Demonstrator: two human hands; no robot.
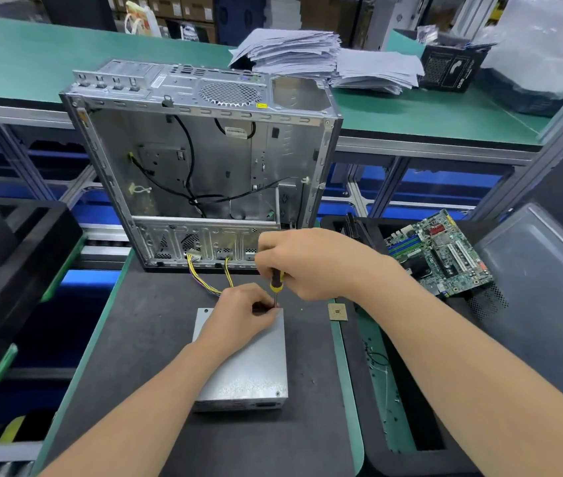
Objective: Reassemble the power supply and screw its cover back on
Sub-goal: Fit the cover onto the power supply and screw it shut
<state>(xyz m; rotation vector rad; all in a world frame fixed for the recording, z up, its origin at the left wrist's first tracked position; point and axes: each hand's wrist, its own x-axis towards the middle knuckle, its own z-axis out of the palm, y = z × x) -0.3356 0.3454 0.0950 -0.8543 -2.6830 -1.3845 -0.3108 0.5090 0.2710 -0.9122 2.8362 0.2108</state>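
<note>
The grey metal power supply (245,370) lies flat on the dark mat, its cover on top. A screw head shows at its near right corner. Yellow and black cables (204,280) run from its far end toward the case. My right hand (307,263) grips a screwdriver (276,285) with a yellow and black handle, held upright with its tip at the far right corner of the cover. My left hand (242,315) rests on the cover there, its fingertips pinched around the screwdriver's shaft near the tip. The screw under the tip is hidden.
An open, empty computer case (204,160) stands just behind the power supply. A small CPU chip (337,311) lies on the mat to the right. A motherboard (441,253) sits in a black tray at right. Loose screws lie in the tray (386,401) beside my right forearm.
</note>
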